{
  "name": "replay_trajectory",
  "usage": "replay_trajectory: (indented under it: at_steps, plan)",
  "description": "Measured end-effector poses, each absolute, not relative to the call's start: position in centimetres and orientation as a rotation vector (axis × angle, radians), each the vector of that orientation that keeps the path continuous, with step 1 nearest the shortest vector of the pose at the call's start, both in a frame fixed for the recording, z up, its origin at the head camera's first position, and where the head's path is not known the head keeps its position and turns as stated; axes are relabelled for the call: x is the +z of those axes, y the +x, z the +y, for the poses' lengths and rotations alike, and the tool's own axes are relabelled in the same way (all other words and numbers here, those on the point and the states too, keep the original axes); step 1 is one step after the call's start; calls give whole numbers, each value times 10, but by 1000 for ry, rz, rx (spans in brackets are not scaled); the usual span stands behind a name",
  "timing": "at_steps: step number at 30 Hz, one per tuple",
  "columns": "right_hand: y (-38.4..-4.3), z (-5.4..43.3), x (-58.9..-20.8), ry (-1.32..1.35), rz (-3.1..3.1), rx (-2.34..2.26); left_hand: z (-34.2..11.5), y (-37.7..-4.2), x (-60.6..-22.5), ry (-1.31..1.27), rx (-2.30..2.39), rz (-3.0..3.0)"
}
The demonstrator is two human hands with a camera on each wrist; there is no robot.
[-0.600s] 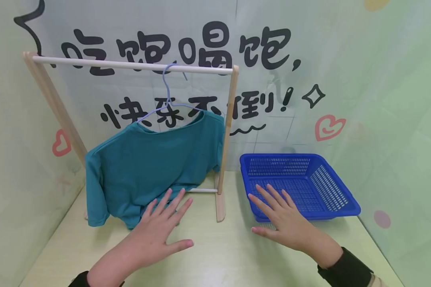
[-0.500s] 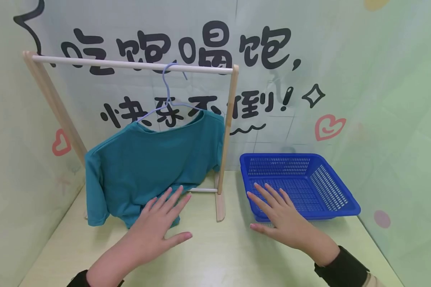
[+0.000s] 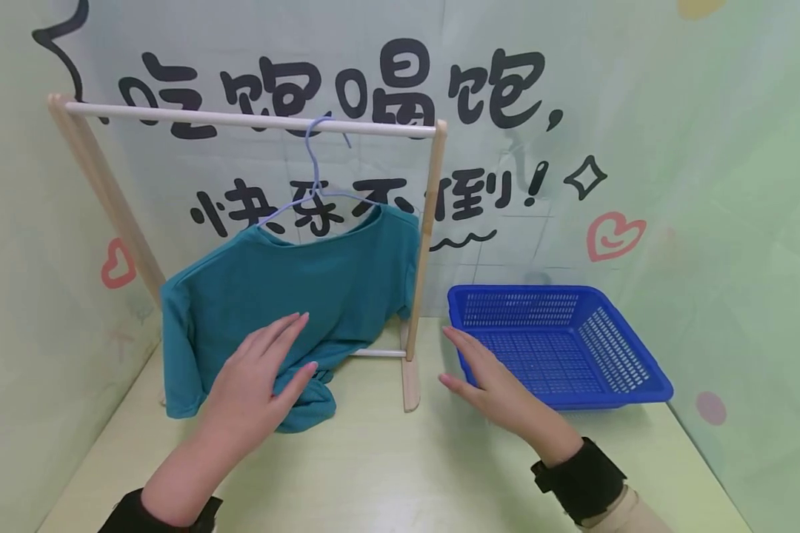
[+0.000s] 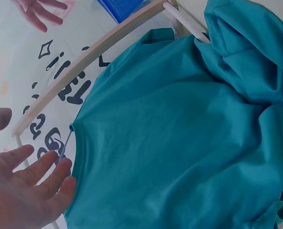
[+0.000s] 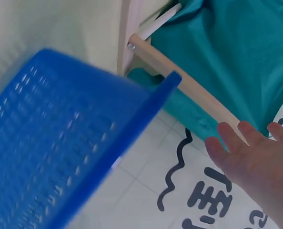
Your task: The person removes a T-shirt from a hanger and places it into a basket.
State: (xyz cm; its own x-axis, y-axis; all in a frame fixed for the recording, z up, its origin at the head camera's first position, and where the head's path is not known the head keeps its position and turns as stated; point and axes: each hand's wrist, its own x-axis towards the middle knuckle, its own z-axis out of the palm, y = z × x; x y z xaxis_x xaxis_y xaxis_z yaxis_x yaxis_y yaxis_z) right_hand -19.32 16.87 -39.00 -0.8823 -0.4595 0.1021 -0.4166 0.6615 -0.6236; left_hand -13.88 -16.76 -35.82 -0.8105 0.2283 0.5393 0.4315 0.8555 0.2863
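A teal T-shirt (image 3: 293,281) hangs on a thin lavender hanger (image 3: 315,166), hooked over the top bar of a small wooden clothes rack (image 3: 428,244). Its lower part bunches on the table. My left hand (image 3: 247,389) is in front of the shirt's lower half, fingers extended and thumb apart, holding nothing. In the left wrist view those fingers (image 4: 46,183) show near the neckline. My right hand (image 3: 496,389), also holding nothing, hovers by the left side of a blue plastic basket (image 3: 567,403). In the right wrist view, its fingertips (image 5: 222,143) overlap the rack's post.
The basket stands on the table right of the rack, its perforated inside bare. Pale fabric walls with black lettering and pink hearts enclose the table (image 3: 373,474) at the back and both sides. The rack's wooden foot (image 3: 410,385) points forward.
My left hand has moved up and left and turned more sideways, uncovering the shirt's bunched hem. My right hand has shifted left, its fingers closer together. Shirt, rack and basket stay put.
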Motion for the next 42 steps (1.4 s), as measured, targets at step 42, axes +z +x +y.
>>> replay_trajectory:
  at_steps: [42]
  plan:
    - [-304, 76, -422, -166, 2337, -2275, -209, -185, -314, -27, -521, -2311]
